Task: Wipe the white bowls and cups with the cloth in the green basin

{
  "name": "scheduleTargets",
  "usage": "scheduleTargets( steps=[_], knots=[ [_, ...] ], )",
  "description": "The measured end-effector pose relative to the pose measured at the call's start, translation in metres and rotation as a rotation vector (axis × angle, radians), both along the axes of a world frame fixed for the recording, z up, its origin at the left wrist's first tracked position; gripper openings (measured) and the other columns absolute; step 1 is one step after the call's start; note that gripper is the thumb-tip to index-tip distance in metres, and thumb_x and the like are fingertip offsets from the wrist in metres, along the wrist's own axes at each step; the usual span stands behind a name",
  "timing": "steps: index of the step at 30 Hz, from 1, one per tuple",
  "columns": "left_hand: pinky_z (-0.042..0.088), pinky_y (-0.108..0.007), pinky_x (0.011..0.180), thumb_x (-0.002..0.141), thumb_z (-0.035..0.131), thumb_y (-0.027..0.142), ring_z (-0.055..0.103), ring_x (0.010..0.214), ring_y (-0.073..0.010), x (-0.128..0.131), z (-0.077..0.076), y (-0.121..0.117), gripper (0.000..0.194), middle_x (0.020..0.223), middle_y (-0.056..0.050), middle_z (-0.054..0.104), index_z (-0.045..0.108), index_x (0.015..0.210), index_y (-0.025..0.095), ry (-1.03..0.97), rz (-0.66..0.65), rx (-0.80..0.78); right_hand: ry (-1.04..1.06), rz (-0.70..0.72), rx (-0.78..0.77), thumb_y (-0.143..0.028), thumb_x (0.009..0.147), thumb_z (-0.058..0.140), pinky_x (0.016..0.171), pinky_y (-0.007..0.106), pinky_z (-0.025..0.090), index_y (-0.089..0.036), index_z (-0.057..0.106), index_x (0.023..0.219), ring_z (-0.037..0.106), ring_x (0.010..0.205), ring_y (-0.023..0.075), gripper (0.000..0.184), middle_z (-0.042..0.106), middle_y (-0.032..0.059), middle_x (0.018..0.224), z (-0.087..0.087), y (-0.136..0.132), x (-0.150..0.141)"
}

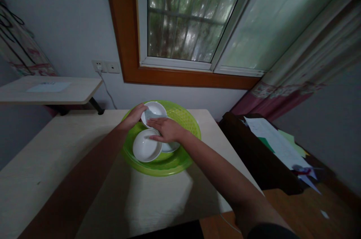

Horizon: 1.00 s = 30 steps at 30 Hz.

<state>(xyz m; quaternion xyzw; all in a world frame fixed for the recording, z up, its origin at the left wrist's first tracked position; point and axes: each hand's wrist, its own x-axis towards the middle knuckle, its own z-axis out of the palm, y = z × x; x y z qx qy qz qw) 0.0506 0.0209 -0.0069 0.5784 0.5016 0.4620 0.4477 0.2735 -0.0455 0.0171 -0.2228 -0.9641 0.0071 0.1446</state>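
Note:
A green plastic basket [193,122] sits on the table with three white bowls in it. My left hand [135,115] grips the left rim of the far bowl [158,108]. Inside that bowl lies a grey cloth [150,114], pressed against the wall by the fingers of my right hand [167,129]. The near bowl [146,146] stands upright at the basket's front left, just below my right thumb. A third bowl [170,147] is mostly hidden under my right hand.
The pale wooden table [158,201] meets the wall below a window. At the left a raised shelf [76,94] carries a sheet of paper. Right of the table, papers [278,145] lie on a dark cabinet [254,156]. A white cord [108,90] hangs from the wall socket.

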Motion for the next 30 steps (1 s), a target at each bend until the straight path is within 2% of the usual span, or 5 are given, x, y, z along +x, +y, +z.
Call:
scheduleTargets(
  steps=[10, 17, 21, 24, 30],
  knots=[
    [0.050, -0.032, 0.079, 0.079, 0.057, 0.044, 0.061, 0.082, -0.0206, 0.009, 0.008, -0.004, 0.027, 0.088, -0.003, 0.068, 0.064, 0.086, 0.020, 0.012, -0.111, 0.099, -0.020, -0.119, 0.129, -0.061, 0.105, 0.051, 0.128, 0.049, 0.036, -0.007, 0.052, 0.154, 0.049, 0.151, 0.0328, 0.073, 0.052, 0.0213, 0.159, -0.002, 0.002, -0.007],
    [0.044, -0.030, 0.062, 0.078, 0.055, 0.040, 0.059, 0.073, -0.0198, 0.010, 0.011, -0.011, 0.030, 0.085, -0.004, 0.069, 0.067, 0.095, 0.018, 0.026, -0.091, 0.093, 0.002, -0.254, 0.195, -0.066, 0.103, 0.052, 0.126, 0.048, 0.037, -0.005, 0.058, 0.149, 0.053, 0.146, 0.0334, 0.077, 0.058, 0.0217, 0.154, 0.003, 0.003, -0.004],
    [0.042, -0.031, 0.057, 0.077, 0.055, 0.035, 0.059, 0.071, -0.0211, 0.008, 0.010, -0.009, 0.027, 0.081, -0.007, 0.069, 0.068, 0.093, 0.017, 0.028, -0.026, 0.080, -0.022, -0.341, 0.217, -0.069, 0.102, 0.050, 0.118, 0.045, 0.042, -0.005, 0.069, 0.136, 0.064, 0.134, 0.0334, 0.075, 0.067, 0.0222, 0.143, 0.006, 0.002, -0.005],
    [0.043, -0.032, 0.059, 0.078, 0.056, 0.033, 0.060, 0.074, -0.0226, 0.005, 0.008, -0.005, 0.023, 0.082, -0.007, 0.070, 0.070, 0.090, 0.019, 0.108, 0.017, 0.101, -0.114, -0.395, 0.194, -0.070, 0.102, 0.048, 0.103, 0.044, 0.048, -0.008, 0.079, 0.114, 0.073, 0.109, 0.0321, 0.070, 0.079, 0.0214, 0.115, 0.011, -0.002, -0.006],
    [0.049, -0.035, 0.071, 0.080, 0.052, 0.031, 0.063, 0.086, -0.0259, 0.004, 0.012, -0.008, 0.029, 0.092, -0.008, 0.073, 0.072, 0.096, 0.019, 0.221, 0.046, 0.108, -0.168, -0.361, 0.181, -0.067, 0.105, 0.044, 0.088, 0.041, 0.047, -0.012, 0.079, 0.099, 0.073, 0.091, 0.0299, 0.065, 0.079, 0.0188, 0.094, 0.013, -0.004, -0.006]
  ],
)
